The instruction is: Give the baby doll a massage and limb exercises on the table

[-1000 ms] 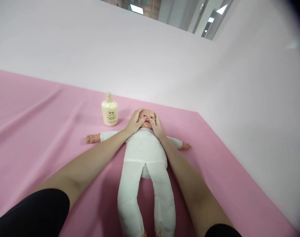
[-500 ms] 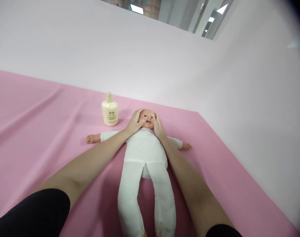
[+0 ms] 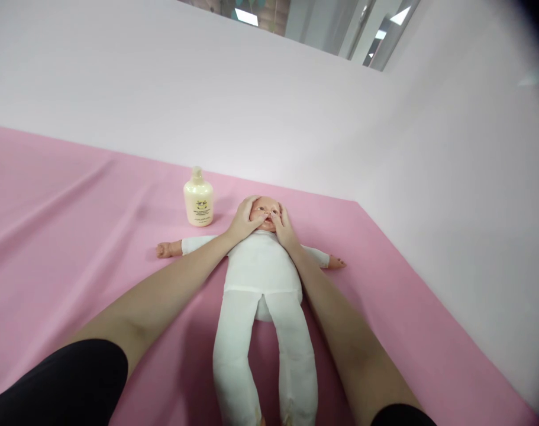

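A baby doll with a white cloth body lies on its back, arms spread out to both sides and legs toward me. My left hand cups one side of the doll's head, fingers wrapped round it and thumb lying across the cheek beside the mouth. On the opposite side my right hand holds the head the same way, its thumb by the nose and mouth. Both thumb tips are close together on the doll's face. My fingertips are partly hidden behind the head.
A cream-coloured bottle with a printed label stands upright to the left of the doll's head. Pink cloth, creased on the left, covers the surface. White walls rise behind and to the right, with a window at the top.
My thumbs have slid slightly inward on the doll's face, closer to each other near the mouth. The doll and bottle have stayed in place.
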{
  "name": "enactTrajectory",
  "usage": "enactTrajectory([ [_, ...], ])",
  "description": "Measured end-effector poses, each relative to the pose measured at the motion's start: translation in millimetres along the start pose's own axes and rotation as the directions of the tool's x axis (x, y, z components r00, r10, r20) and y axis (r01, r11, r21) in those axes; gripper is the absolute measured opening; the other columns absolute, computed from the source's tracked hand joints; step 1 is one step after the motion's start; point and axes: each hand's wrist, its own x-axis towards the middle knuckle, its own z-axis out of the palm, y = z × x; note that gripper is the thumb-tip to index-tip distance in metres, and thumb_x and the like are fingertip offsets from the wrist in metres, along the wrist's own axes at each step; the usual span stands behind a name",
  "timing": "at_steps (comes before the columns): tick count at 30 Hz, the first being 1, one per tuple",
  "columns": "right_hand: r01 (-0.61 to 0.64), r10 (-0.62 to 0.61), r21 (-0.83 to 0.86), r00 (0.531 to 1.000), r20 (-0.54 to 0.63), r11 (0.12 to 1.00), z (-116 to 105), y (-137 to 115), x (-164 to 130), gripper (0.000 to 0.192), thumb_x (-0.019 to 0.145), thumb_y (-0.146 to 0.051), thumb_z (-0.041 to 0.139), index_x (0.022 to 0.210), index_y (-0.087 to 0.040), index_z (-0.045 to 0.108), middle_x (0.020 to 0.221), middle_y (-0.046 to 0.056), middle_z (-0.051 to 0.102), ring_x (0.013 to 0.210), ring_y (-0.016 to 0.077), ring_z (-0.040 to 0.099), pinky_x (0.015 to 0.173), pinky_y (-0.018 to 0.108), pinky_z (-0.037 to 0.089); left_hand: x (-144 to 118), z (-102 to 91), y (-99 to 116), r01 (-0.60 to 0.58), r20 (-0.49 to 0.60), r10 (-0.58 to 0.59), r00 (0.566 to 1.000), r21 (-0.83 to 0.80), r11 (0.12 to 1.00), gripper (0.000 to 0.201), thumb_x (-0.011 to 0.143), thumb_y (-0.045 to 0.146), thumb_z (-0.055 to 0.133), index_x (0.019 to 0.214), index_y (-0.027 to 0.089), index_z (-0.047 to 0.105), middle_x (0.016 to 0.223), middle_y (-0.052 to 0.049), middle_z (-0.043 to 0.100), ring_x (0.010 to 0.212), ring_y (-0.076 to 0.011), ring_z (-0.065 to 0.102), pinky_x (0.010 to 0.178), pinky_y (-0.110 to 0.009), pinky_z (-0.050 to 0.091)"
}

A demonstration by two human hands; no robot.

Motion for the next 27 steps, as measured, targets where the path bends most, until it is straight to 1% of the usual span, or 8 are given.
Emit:
enactTrajectory([
  [5,0.008,-0.008,0.024,1.000,-0.005,1.000,1,7,3,0.064,0.085,-0.057,0.040,0.139,-0.024,0.031,0.146,0.004,0.036,0.136,0.0175,0.031,0.115,0.036,0.022,-1,-0.6,0,-0.018,-0.004,0.018,1.000,0.004,1.000,0.046,0.084,0.037,0.052,0.124,0.018,0.041,0.127,-0.013,0.050,0.119,-0.0241,0.047,0.104,-0.044,0.036],
  [9,0.013,-0.013,0.024,1.000,-0.008,1.000,1,5,2,0.062,0.087,-0.056,0.037,0.139,-0.024,0.031,0.146,0.004,0.035,0.137,0.0177,0.029,0.116,0.037,0.019,-2,-1.4,1,-0.019,-0.008,0.019,1.000,-0.004,1.000,0.044,0.086,0.037,0.049,0.124,0.016,0.042,0.126,-0.013,0.050,0.118,-0.0237,0.047,0.104,-0.043,0.036],
  [15,-0.016,0.016,0.002,1.000,0.009,1.000,0,-2,-1,0.067,0.085,-0.058,0.040,0.141,-0.023,0.029,0.148,0.004,0.033,0.138,0.0191,0.027,0.116,0.039,0.019,0,-0.7,4,0.032,-0.004,-0.032,0.999,-0.005,0.999,0.046,0.083,0.035,0.054,0.123,0.017,0.042,0.126,-0.013,0.050,0.119,-0.0240,0.047,0.105,-0.043,0.036],
  [22,-0.008,0.008,0.006,1.000,0.023,1.000,-1,-1,0,0.075,0.082,-0.063,0.042,0.142,-0.021,0.028,0.149,0.005,0.031,0.139,0.0195,0.025,0.116,0.037,0.019,2,1.8,9,0.099,-0.031,-0.100,0.995,-0.027,0.995,0.051,0.080,0.043,0.059,0.121,0.016,0.043,0.124,-0.014,0.051,0.118,-0.0250,0.048,0.104,-0.043,0.037],
  [27,0.011,-0.011,0.019,1.000,0.020,1.000,0,0,0,0.069,0.084,-0.062,0.038,0.142,-0.025,0.029,0.148,0.002,0.033,0.138,0.0181,0.027,0.117,0.038,0.019,0,3.3,3,0.095,-0.027,-0.096,0.995,-0.040,0.995,0.047,0.083,0.037,0.054,0.123,0.016,0.042,0.126,-0.013,0.050,0.120,-0.0247,0.046,0.105,-0.044,0.035],
])
